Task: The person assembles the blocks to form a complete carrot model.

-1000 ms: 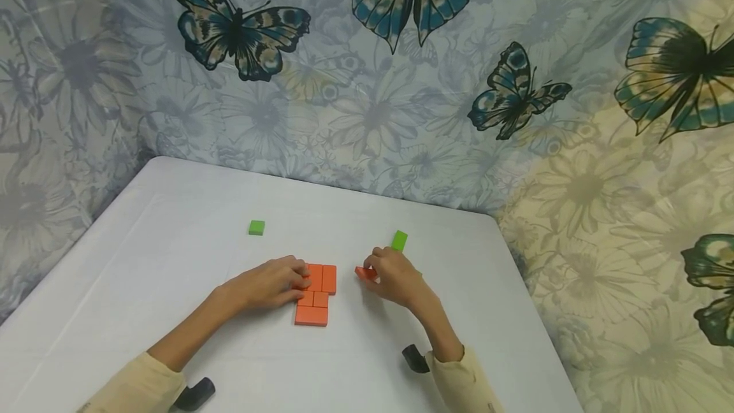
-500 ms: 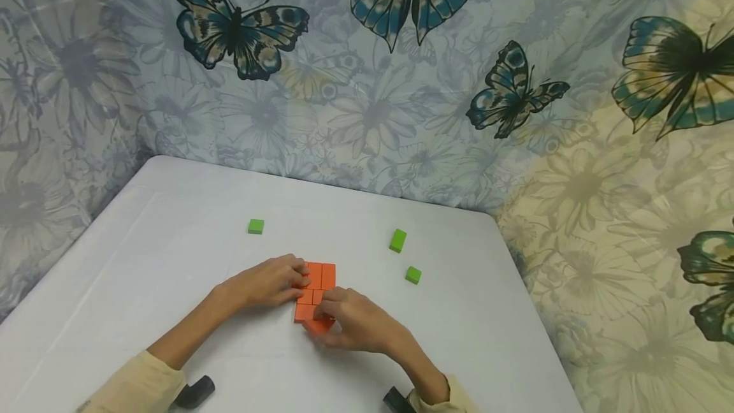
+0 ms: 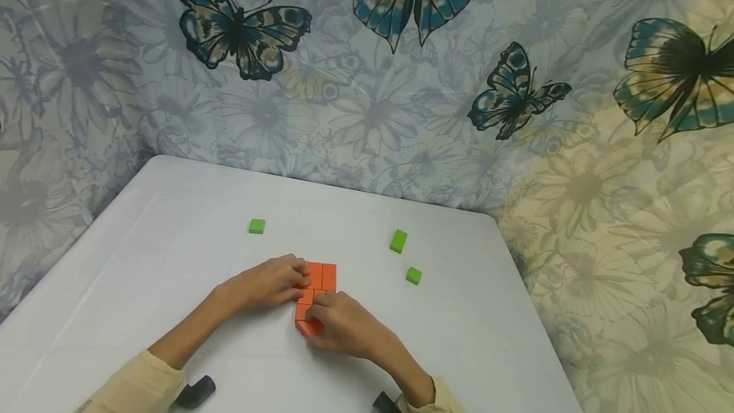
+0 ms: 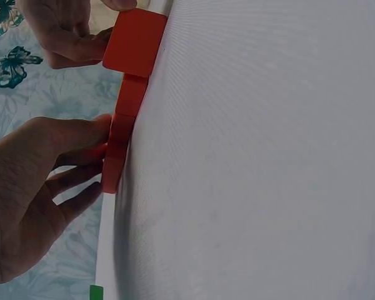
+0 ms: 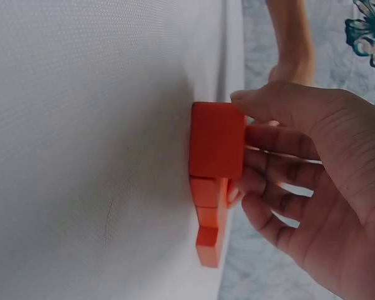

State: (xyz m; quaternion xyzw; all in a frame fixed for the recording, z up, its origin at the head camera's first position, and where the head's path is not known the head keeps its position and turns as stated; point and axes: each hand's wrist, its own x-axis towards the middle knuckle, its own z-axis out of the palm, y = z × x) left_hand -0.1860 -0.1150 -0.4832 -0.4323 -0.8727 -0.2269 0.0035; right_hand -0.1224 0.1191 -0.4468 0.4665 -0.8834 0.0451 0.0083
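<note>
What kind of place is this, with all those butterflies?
Probably an indoor corner set up for working with blocks. There's a white table, flowery, butterfly-patterned covering behind it, and orange blocks and green blocks on top. I can't tell which room it is.

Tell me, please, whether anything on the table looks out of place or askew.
The nearest orange block, held by the right hand, looks askew: it is tipped up, while the other orange blocks lie flat. I see no spill or damage.
</note>
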